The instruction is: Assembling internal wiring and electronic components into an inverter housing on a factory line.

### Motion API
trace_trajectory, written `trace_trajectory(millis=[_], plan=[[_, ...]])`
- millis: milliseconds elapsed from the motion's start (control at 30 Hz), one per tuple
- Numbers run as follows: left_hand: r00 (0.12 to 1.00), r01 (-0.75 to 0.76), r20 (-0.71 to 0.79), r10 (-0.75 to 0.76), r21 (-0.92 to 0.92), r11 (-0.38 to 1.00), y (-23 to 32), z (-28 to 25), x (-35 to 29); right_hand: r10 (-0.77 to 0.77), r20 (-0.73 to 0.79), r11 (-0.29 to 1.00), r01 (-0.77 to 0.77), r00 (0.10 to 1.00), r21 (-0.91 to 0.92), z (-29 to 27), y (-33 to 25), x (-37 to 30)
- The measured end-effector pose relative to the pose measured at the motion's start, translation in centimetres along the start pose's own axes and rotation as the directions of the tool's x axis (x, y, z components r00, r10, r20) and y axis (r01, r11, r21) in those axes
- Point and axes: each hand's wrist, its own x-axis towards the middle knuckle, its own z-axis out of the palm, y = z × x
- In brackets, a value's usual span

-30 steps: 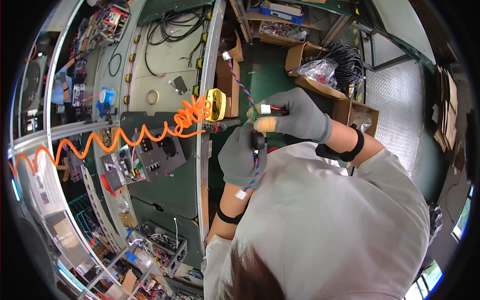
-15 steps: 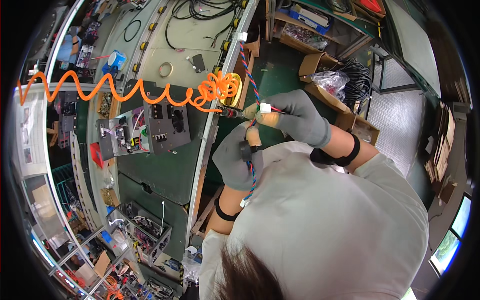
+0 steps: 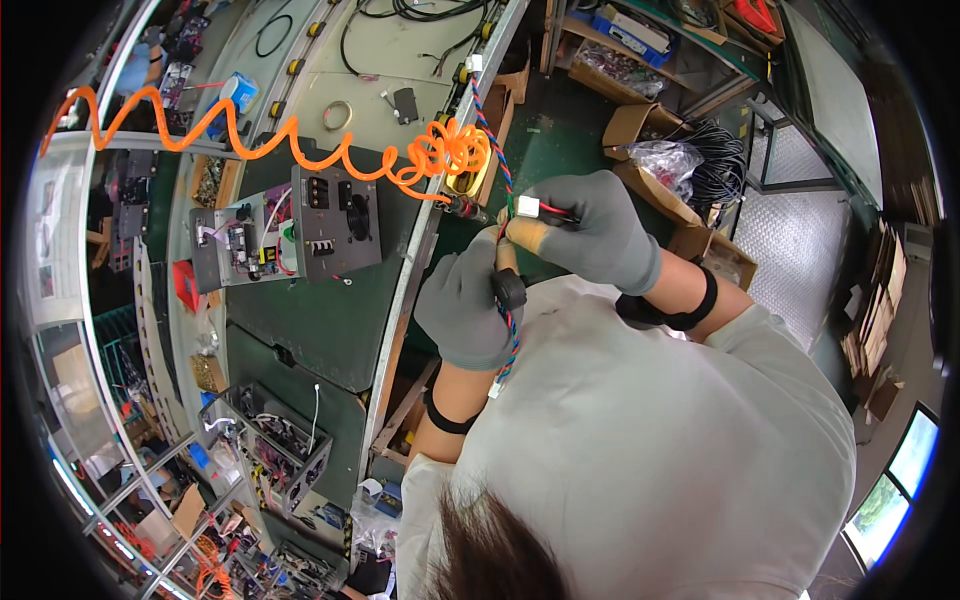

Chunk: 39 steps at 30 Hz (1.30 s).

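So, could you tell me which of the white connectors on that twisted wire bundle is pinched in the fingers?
The one at the right hand: the white connector sits between its fingertips. The other white connector dangles free below the left hand.

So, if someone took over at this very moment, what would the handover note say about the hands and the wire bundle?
Left hand: gloved, closed around the twisted multicolour wire bundle near a black ring on it.
Right hand: gloved, pinching the wires just behind the white connector.
The bundle's other ends: one runs up to the bench edge, one hangs below the left hand with a small white plug.
An orange coiled hose hangs over the bench, ending beside the hands.
Done: bundle held in both hands. Left: cannot tell from this view.
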Motion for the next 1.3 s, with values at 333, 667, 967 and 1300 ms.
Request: trace_trajectory(millis=[333,667,967,1300], plan=[[0.993,-0.052,0.111,0.044,0.073,0.996,1.0,-0.5,-0.5,-0.053,-0.075,0.986,0.04,0.996,-0.162,0.4,-1.0,-1.1],[0.758,0.649,0.473,-0.449,-0.616,0.446,2.0,-1.4,-1.0,-0.316,-0.159,0.875,0.223,0.935,-0.43,-0.1,-0.4,-1.4],[0.565,0.722,0.671,-0.481,-0.684,-0.105,0.3,-1.3,-0.9,-0.138,-0.354,0.925,-0.008,0.925,-0.38,-2.7,-1.1,-0.9],[0.62,0.582,0.633,-0.463,-0.767,-0.269,-0.8,1.0,-1.5,0.282,0.134,0.95,-0.296,0.95,0.096,-1.4,-0.2,-1.1]])
